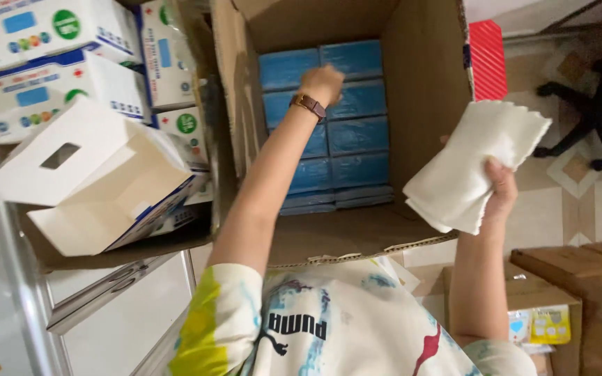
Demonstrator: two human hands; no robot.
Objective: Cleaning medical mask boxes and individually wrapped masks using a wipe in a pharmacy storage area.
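A big brown cardboard box [428, 104] stands open in front of me, with flat blue packs [360, 136] stacked in two columns inside. My left hand [323, 83], a watch on its wrist, reaches deep into the box. It rests on the upper blue packs with the fingers curled out of sight. To the right of the box, my right hand [502, 193] is raised and grips a thick stack of white folded cloths [468, 167] by its lower corner.
An open, empty white carton [99, 174] lies on a metal shelf [26, 278] at left, below stacked white and blue boxes [43, 76]. More brown boxes [593, 278] stand at lower right. A black chair base [593, 111] sits on the tiled floor.
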